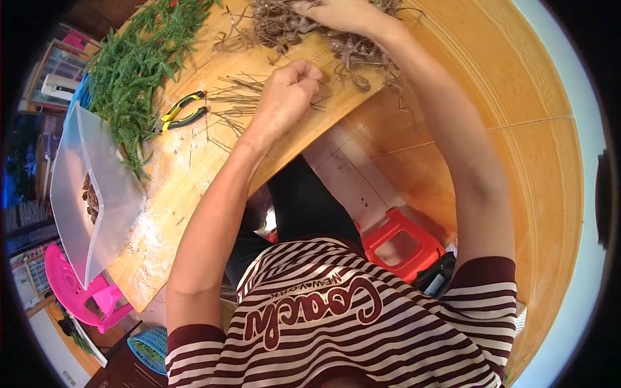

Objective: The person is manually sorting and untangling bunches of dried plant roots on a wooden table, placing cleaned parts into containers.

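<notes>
My left hand (291, 94) is over the wooden table near its front edge, fingers curled into a closed pinch. Whatever they hold is too small to make out. Thin dark wires (236, 97) lie spread on the tabletop just left of it. My right hand (343, 14) reaches across to a tangled heap of brown, dry-looking curly strands (278, 26) at the far edge. One finger is stretched out over the heap, while the other fingers are partly cut off by the picture's upper edge. Yellow-and-black pliers (184, 112) lie left of the wires, handles apart.
Green feathery sprigs (139, 64) cover the table's far left. A translucent plastic bin (97, 187) holding brown clumps stands at the left edge. White dust marks the tabletop (162, 213). Below are a pink chair (65, 271), a blue basket (150, 349) and a red stool (404, 242).
</notes>
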{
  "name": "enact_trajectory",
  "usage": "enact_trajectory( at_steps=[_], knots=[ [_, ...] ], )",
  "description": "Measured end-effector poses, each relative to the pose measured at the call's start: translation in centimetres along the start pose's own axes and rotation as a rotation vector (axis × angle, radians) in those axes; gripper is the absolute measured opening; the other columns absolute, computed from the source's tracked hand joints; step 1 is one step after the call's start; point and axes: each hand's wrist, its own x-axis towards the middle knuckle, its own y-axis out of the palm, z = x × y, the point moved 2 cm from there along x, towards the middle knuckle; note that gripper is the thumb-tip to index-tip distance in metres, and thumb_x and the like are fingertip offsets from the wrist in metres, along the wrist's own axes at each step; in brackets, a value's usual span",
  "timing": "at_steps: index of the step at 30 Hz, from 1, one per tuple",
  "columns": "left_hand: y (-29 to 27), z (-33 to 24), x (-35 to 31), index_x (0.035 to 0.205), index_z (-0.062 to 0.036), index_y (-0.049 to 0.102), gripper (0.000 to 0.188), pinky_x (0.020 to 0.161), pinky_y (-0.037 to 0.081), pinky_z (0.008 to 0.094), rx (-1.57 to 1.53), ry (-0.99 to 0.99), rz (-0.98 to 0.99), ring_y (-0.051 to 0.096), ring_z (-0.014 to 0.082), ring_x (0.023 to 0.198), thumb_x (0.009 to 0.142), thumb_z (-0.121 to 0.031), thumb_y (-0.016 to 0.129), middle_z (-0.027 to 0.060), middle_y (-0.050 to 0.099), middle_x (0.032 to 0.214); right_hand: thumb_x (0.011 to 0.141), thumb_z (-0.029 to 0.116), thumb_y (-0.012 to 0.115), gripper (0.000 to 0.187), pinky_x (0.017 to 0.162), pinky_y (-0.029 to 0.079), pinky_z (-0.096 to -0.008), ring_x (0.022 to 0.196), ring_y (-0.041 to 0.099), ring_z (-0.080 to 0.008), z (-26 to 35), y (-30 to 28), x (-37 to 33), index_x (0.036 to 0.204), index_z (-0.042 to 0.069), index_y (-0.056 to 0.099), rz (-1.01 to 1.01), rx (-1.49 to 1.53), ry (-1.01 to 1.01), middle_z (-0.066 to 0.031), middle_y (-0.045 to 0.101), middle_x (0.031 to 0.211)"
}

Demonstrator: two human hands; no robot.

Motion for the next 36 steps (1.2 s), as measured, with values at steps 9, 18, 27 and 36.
enact_trajectory(
  at_steps=[9, 18, 27, 36],
  knots=[
    [1.3, -1.8, 3.1, 0.116, 0.0018, 0.056, 0.045, 0.075, 0.048, 0.0358, 0.413, 0.240, -0.130, 0.062, 0.0241, 0.081, 0.082, -0.027, 0.060, 0.0157, 0.066, 0.089, 0.089, 0.026, 0.059, 0.035, 0.054, 0.040, -0.0377, 0.056, 0.046, -0.0152, -0.4, -3.0, -0.8, 0.074, -0.005, 0.057, 0.145, 0.403, 0.160, -0.0111, 0.048, 0.057],
    [1.6, -1.6, 6.1, 0.110, 0.0054, 0.059, 0.047, 0.076, 0.048, 0.0380, 0.213, 0.340, 0.001, 0.064, 0.0296, 0.081, 0.080, -0.030, 0.064, 0.0187, 0.066, 0.082, 0.089, 0.029, 0.059, 0.038, 0.054, 0.040, -0.0401, 0.054, 0.048, -0.0204, -0.3, -2.3, -1.4, 0.074, -0.007, 0.056, 0.054, 0.410, 0.049, -0.0169, 0.052, 0.058],
    [0.8, -2.0, 4.6, 0.092, 0.0073, 0.060, 0.035, 0.070, 0.048, 0.0400, 0.656, 0.452, -0.115, 0.063, 0.0275, 0.071, 0.083, -0.026, 0.062, 0.0151, 0.065, 0.072, 0.090, 0.036, 0.054, 0.047, 0.055, 0.041, -0.0447, 0.056, 0.052, -0.0328, -0.5, -1.3, -1.2, 0.073, -0.007, 0.054, 0.021, 0.113, -0.052, -0.0246, 0.048, 0.058],
    [2.1, -1.9, 3.7, 0.081, -0.0021, 0.055, 0.023, 0.039, 0.032, 0.0212, -0.070, 0.082, 0.122, 0.042, 0.0074, 0.046, 0.091, -0.023, 0.058, 0.0026, 0.055, 0.062, 0.089, 0.038, 0.055, 0.048, 0.059, 0.044, -0.0438, 0.062, 0.056, -0.0337, 1.3, -2.1, -1.3, 0.079, -0.009, 0.055, 0.102, 0.050, 0.048, -0.0254, 0.054, 0.067]
  ],
)
